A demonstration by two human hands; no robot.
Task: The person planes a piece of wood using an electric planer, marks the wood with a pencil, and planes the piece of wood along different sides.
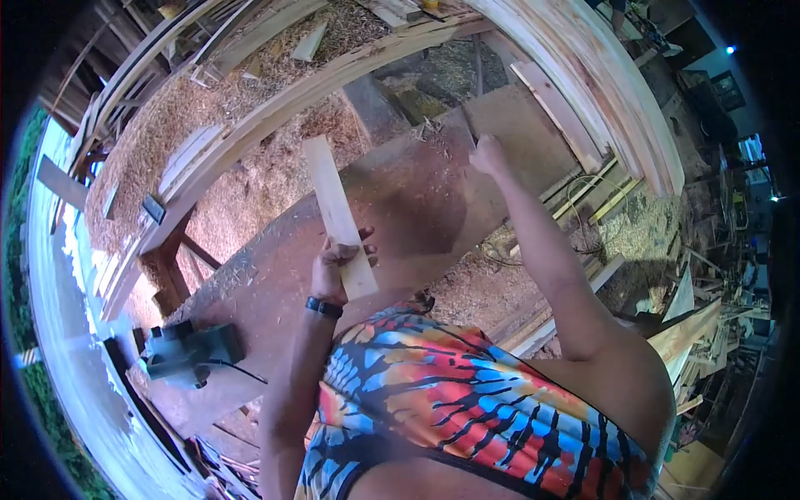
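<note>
My left hand (335,260) is closed around a short, flat wooden board (333,196), gripping it near its lower end. The pale board stretches away from me over the brown workbench (400,208). My right arm reaches forward, and my right hand (487,156) is closed near the far edge of the bench. A thin dark strip (469,125) shows just beside those fingers; whether they hold it is hidden. To the left on the bench rests a dark green power tool (192,352) with a cord, looking like an electric planer.
Long planks (312,79) span the far side above heaps of wood shavings (250,187). A stack of long boards (600,75) curves along the upper right. A phone-like dark object (153,209) lies on a plank at left. Loose shavings (429,132) lie on the bench edge.
</note>
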